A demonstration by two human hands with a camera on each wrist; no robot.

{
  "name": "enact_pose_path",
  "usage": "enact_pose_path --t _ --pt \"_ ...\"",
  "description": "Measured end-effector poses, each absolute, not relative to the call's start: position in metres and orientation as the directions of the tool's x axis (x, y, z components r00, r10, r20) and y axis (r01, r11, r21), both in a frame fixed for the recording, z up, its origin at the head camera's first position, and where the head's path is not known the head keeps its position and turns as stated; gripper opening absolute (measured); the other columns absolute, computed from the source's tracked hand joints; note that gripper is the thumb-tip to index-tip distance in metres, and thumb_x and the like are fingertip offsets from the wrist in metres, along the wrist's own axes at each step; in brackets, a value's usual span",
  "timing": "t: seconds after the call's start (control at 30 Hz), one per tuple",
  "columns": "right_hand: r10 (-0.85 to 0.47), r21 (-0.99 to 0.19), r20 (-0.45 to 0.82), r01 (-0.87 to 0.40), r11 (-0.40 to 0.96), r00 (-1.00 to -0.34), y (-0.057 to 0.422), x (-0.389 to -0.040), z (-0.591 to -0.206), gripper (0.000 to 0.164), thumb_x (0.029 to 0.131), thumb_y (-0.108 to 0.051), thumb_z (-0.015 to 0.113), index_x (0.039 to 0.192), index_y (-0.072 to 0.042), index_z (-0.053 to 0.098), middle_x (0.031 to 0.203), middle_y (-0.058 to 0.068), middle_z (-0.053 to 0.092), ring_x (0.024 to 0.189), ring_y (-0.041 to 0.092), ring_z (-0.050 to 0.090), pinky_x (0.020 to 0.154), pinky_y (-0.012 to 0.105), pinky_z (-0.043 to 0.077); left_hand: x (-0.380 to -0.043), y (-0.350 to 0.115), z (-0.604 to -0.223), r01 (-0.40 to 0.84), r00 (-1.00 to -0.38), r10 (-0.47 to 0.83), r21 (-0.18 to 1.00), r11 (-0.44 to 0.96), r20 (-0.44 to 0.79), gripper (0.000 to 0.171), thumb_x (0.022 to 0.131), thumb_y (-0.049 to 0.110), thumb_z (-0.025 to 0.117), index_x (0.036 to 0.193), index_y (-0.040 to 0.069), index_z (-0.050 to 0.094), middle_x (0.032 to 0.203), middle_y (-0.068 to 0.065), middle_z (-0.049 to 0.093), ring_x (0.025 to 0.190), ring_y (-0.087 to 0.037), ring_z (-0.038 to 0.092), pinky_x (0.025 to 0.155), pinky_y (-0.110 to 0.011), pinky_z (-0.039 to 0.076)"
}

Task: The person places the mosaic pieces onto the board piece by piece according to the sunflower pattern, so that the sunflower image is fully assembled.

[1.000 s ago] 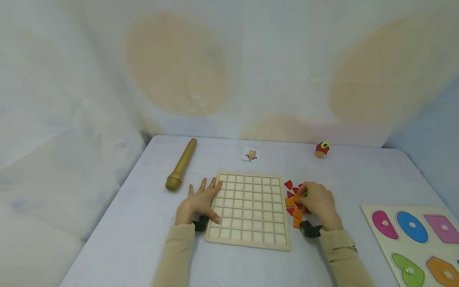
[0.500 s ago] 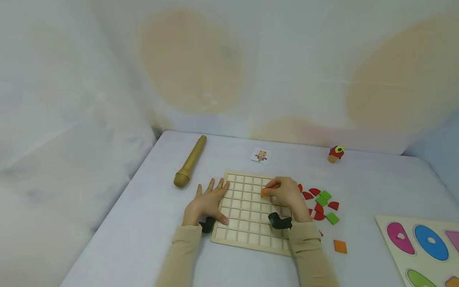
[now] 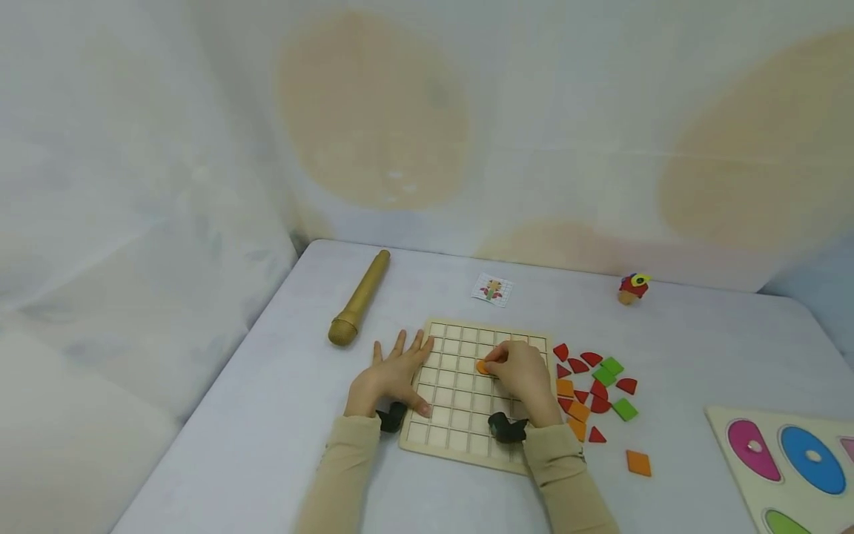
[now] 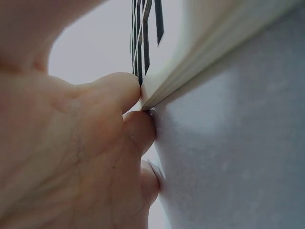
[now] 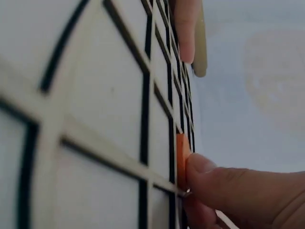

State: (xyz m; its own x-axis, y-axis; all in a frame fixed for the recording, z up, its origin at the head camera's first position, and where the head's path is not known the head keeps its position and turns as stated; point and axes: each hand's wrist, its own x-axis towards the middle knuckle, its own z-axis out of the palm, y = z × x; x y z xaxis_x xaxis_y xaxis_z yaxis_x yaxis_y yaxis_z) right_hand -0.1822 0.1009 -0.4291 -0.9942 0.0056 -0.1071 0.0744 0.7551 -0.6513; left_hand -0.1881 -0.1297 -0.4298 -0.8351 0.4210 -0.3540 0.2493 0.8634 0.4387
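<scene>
A pale wooden grid board [image 3: 460, 439] lies on the white table. My left hand [image 3: 390, 377] rests with spread fingers on its left edge; in the left wrist view, fingertips [image 4: 141, 131] of that hand touch the board's side. My right hand [image 3: 527, 377] is over the board's right half, thumb and fingers pinching a small orange tile [image 3: 482, 366]. In the right wrist view the tile [image 5: 182, 160] is against the grid, tilted or flat I cannot tell. Its exact shape is partly hidden by the fingers.
Right of the board lie several loose red pieces [image 3: 600, 405], green tiles [image 3: 625, 409] and orange tiles [image 3: 638, 463]. Behind it is a printed pattern card [image 3: 492, 290]. A gold toy microphone [image 3: 360, 298], a parrot figure [image 3: 633, 288] and a shape puzzle [image 3: 727, 475] surround these.
My right hand has gone from the loose pieces leftward onto the board, carrying the orange tile, then slightly nearer to me. My left hand stays on the board's edge. The head view has shifted.
</scene>
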Motion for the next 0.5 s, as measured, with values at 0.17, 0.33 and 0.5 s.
enact_pose_path --t 0.17,0.33,0.5 --pt "-0.029 -0.703 -0.107 0.055 0.709 -0.994 0.110 -0.185 -0.435 0.011 0.084 -0.017 0.074 0.094 -0.011 0.072 0.088 0.005 0.071 0.080 0.017 0.061 0.067 0.026 0.045 -0.193 -0.134 -0.433 0.266 -0.828 0.442 0.453 0.851 -0.345 0.128 0.061 0.043 0.088 0.157 0.014 0.008 0.164 -0.012 -0.003 0.149 -0.039 -0.012 0.109 -0.074 -0.013" --pt "-0.161 -0.810 -0.122 0.005 0.586 -0.979 0.140 -0.189 -0.436 0.026 0.087 -0.012 0.070 0.112 -0.006 0.069 0.097 0.008 0.071 0.087 0.017 0.063 0.072 0.025 0.048 -0.193 -0.144 -0.435 0.255 -0.840 0.426 0.447 0.857 -0.337 0.127 0.061 0.042 0.088 0.157 0.014 0.009 0.164 -0.013 -0.003 0.149 -0.040 -0.013 0.108 -0.074 -0.013" --pt "-0.220 -0.843 -0.133 -0.007 0.539 -0.966 0.186 -0.185 -0.433 0.036 0.088 -0.012 0.069 0.121 -0.002 0.063 0.106 0.017 0.068 0.084 0.017 0.060 0.068 0.024 0.049 -0.196 -0.152 -0.433 0.254 -0.844 0.429 0.464 0.849 -0.323 0.127 0.061 0.041 0.088 0.157 0.013 0.009 0.163 -0.015 -0.002 0.149 -0.041 -0.013 0.107 -0.075 -0.014"
